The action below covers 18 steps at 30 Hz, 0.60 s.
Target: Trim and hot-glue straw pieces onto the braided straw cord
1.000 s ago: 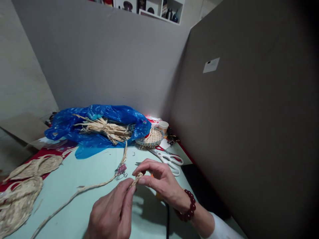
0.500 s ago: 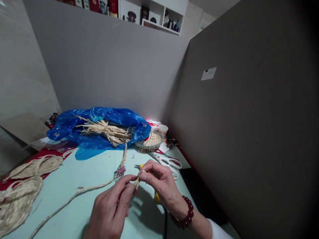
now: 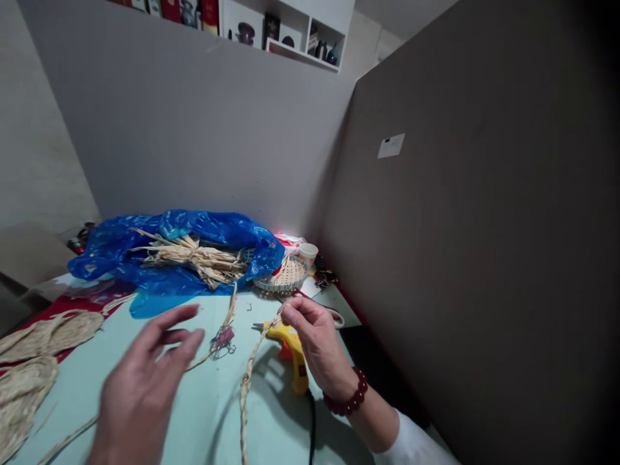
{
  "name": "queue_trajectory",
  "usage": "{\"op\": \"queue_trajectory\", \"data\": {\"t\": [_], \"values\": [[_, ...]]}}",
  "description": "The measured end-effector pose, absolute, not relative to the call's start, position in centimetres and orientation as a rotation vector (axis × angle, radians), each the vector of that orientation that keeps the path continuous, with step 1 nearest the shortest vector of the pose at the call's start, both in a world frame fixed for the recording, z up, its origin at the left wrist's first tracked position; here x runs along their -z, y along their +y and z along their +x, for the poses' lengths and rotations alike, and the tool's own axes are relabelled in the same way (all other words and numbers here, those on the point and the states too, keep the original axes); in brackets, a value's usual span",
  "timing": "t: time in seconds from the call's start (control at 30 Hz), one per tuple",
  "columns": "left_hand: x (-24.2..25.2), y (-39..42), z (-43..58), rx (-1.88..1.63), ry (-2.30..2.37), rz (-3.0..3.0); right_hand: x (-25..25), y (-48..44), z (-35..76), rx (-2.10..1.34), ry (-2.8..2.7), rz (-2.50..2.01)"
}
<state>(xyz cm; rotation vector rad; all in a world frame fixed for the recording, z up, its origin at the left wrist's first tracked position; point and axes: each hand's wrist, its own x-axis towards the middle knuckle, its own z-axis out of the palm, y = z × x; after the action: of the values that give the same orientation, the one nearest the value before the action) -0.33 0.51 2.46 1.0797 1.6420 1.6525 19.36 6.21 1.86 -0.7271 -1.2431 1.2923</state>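
Observation:
Pinched in the fingertips of my right hand [image 3: 314,342] is the end of a twisted straw cord [image 3: 246,381], which hangs down toward the bottom edge. My left hand [image 3: 145,381] is raised to the left with thumb and fingers apart, holding nothing and slightly blurred. A yellow glue gun [image 3: 299,371] with an orange trigger lies on the table behind the cord, partly covered by my right hand. Between the hands and farther back, a small purple piece tangled with metal wire or clips [image 3: 223,339] sits on another straw strand [image 3: 231,307].
A blue plastic bag [image 3: 169,223] at the back holds a bundle of dry straw [image 3: 198,255]. Beside it are a woven basket [image 3: 285,278], a paper cup [image 3: 308,252] and scissors [image 3: 338,318]. Woven straw soles [image 3: 72,336] lie at left. A grey partition [image 3: 436,245] rises at right.
My left hand has let go and moved left, its fingers opening. My right hand keeps the cord end, and the cord now hangs in view. The glue gun is more exposed.

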Motion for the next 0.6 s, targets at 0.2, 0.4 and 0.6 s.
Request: {"op": "queue_trajectory", "data": {"t": [0.2, 0.4, 0.6], "values": [[-2.4, 1.5, -0.7, -1.642, 1.695, 1.078, -1.3, 6.4, 19.3, -1.409, -1.254, -0.675], [-1.8, 0.4, 1.2, -1.453, 1.384, 1.189, -2.1, 5.7, 19.1, -1.475, -1.371, -0.661], [-0.8, 0.2, 1.7, -1.305, 1.297, 1.171, -2.8, 5.2, 18.9, -1.442, -1.463, -0.716]]}}
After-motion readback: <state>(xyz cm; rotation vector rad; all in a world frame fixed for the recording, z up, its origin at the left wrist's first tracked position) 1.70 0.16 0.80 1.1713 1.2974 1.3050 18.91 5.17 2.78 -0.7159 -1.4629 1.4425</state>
